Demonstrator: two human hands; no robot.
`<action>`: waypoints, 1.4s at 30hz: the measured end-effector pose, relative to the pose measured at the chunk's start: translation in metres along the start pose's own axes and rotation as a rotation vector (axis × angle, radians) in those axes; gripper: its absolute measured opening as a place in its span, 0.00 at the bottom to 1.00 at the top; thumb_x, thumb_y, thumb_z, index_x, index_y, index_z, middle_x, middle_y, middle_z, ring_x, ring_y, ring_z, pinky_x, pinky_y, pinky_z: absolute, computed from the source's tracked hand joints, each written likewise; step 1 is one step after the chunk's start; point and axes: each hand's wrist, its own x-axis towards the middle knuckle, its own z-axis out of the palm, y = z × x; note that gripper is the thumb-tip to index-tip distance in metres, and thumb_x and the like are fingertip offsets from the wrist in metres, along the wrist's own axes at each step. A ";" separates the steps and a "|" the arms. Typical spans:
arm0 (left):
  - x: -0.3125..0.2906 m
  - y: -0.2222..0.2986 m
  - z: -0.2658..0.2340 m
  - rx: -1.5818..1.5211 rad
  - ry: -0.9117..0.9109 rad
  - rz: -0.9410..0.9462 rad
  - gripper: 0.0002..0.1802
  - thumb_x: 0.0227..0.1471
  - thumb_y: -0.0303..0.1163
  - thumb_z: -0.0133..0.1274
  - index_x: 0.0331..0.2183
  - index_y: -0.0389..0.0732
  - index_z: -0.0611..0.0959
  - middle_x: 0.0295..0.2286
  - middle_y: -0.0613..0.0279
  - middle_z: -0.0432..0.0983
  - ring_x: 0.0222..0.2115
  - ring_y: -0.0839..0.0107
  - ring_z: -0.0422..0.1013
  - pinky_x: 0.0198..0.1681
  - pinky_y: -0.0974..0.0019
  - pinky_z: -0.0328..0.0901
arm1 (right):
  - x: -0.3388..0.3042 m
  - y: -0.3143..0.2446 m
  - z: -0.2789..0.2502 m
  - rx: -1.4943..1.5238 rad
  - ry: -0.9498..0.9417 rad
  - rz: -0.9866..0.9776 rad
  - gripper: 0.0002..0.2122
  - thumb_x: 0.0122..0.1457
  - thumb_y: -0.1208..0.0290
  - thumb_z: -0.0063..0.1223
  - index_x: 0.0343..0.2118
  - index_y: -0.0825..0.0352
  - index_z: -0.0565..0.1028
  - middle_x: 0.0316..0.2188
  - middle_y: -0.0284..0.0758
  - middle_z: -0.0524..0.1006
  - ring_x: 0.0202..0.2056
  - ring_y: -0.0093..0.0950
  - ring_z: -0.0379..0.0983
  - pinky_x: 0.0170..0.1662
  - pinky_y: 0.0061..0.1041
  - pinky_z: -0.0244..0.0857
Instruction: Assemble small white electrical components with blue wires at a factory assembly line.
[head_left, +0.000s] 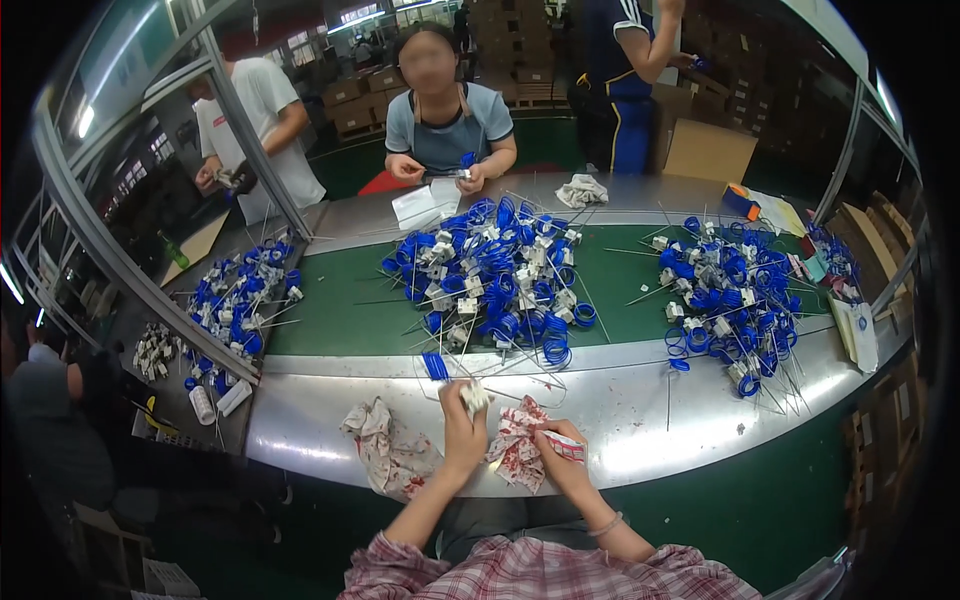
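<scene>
My left hand [463, 432] is closed on a small white block-shaped part [474, 396] just above the metal table edge. A blue coil [435, 366] with thin wire lies just beyond that hand; it seems to belong to the held part. In my right hand [562, 466], also closed, is a white cloth [518, 443] with red stains, bunched toward the left hand. A red-and-white tube or packet [568, 447] shows at the same hand's fingers. Another stained cloth [385, 455] lies crumpled left of my left wrist.
Ahead, a large pile of blue-coiled parts [490, 270] with thin rods covers part of the green belt [345, 300]. More piles stand at right [735, 300] and left [240, 300]. Across the table sits a person [450, 135] holding a similar part. A metal frame post [255, 130] rises at left.
</scene>
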 end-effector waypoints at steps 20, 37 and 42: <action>-0.073 0.012 0.051 -0.148 0.005 -0.091 0.25 0.41 0.19 0.44 0.43 0.34 0.57 0.36 0.45 0.57 0.38 0.54 0.58 0.43 0.59 0.54 | -0.003 0.013 0.002 0.509 0.073 0.551 0.06 0.53 0.71 0.48 0.30 0.67 0.68 0.23 0.30 0.72 0.25 0.17 0.69 0.29 0.15 0.64; -0.064 0.019 0.050 -0.118 -0.082 -0.064 0.25 0.40 0.20 0.48 0.42 0.34 0.58 0.37 0.45 0.57 0.38 0.52 0.57 0.43 0.58 0.53 | 0.003 0.030 -0.003 0.663 0.095 0.691 0.06 0.51 0.73 0.47 0.29 0.69 0.69 0.22 0.34 0.72 0.23 0.23 0.71 0.27 0.21 0.67; -0.062 0.019 0.051 -0.175 -0.080 -0.071 0.25 0.38 0.18 0.47 0.41 0.35 0.58 0.37 0.45 0.57 0.38 0.53 0.57 0.43 0.59 0.53 | 0.006 0.025 -0.004 0.748 0.126 0.716 0.06 0.52 0.73 0.46 0.29 0.69 0.67 0.23 0.38 0.73 0.22 0.25 0.71 0.26 0.21 0.67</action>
